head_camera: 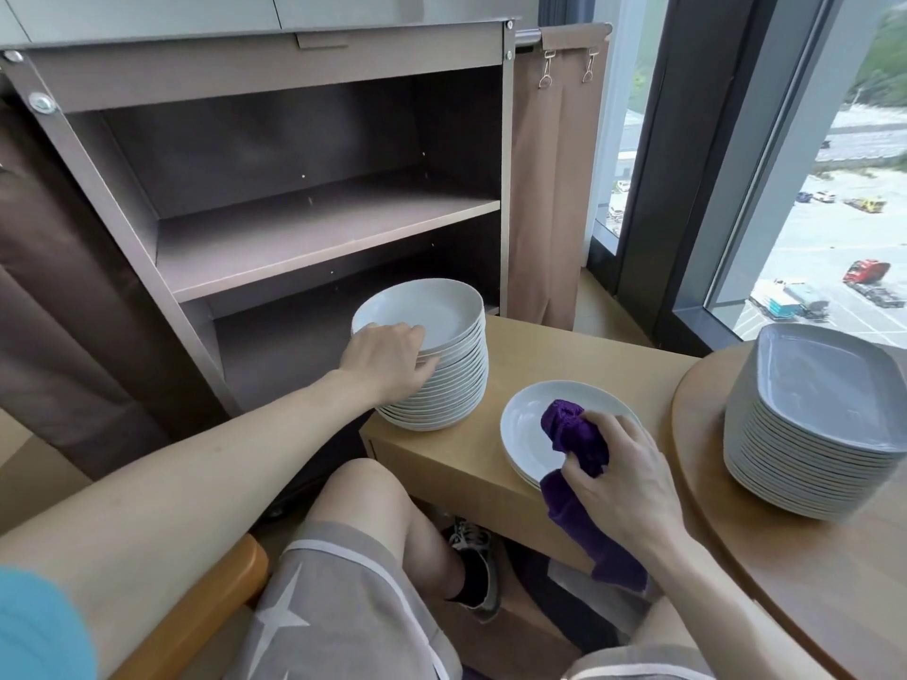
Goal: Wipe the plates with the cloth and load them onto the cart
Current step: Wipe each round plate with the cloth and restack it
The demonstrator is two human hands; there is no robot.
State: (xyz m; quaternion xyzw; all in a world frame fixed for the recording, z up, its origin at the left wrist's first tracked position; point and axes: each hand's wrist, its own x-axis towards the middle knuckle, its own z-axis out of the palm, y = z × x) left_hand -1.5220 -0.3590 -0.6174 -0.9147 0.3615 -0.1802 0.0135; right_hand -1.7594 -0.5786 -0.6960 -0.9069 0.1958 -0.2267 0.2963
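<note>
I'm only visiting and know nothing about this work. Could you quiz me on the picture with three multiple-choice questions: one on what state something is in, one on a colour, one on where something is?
1. What is the right hand doing?
A. Hanging idle.
B. Lying flat and open.
C. Gripping the cloth against the low stack of round plates.

2. What colour is the cloth?
A. Green.
B. Purple.
C. White.

3. Where is the left hand?
A. On the tall stack of round plates.
B. On the low stack.
C. On the cloth.

Answers:
1 C: its fingers curl round the bunched cloth, which touches the top plate.
2 B: it shows deep purple against the white plate.
3 A: its fingers lie over that stack's rim, with the thumb at its side.
</note>
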